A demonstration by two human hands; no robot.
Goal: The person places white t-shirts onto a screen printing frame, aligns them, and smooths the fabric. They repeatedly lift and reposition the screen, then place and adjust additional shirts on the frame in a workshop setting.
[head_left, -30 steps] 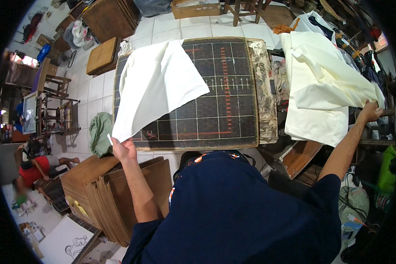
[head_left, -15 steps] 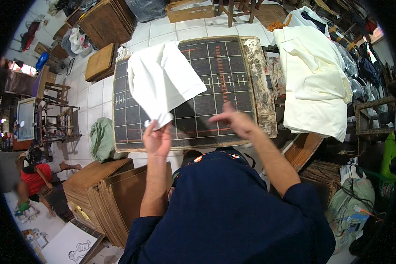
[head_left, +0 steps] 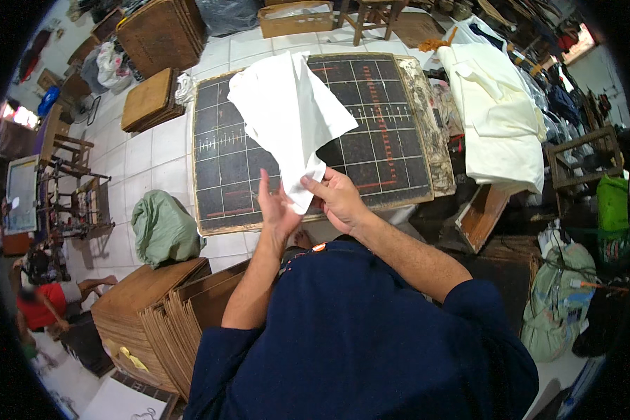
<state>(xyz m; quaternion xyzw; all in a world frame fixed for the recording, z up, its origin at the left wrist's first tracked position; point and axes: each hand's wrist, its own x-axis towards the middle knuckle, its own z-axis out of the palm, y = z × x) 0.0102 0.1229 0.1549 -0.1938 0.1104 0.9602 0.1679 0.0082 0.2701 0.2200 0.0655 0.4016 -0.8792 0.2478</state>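
Right hand (head_left: 341, 201) pinches white cloth (head_left: 276, 105), softly creased, tapering

White cloth (head_left: 276, 98) in right fingers (head_left: 318, 187)

Lighting was pretty decent around the middle, tbh. The white cloth (head_left: 280, 98) came out so bright it lost most of its detail, while the dark gridded surface (head_left: 220, 171) stayed readable, with a soft shadow (head_left: 334, 154) towards its near edge. Way off past the left edge, a bright patch (head_left: 22, 115) glared; another (head_left: 581, 43) blew out beyond the far right corner. Fisheye bowed the surface's far edge, black swallowed the frame's corners, and stuff near the rim went mushy.
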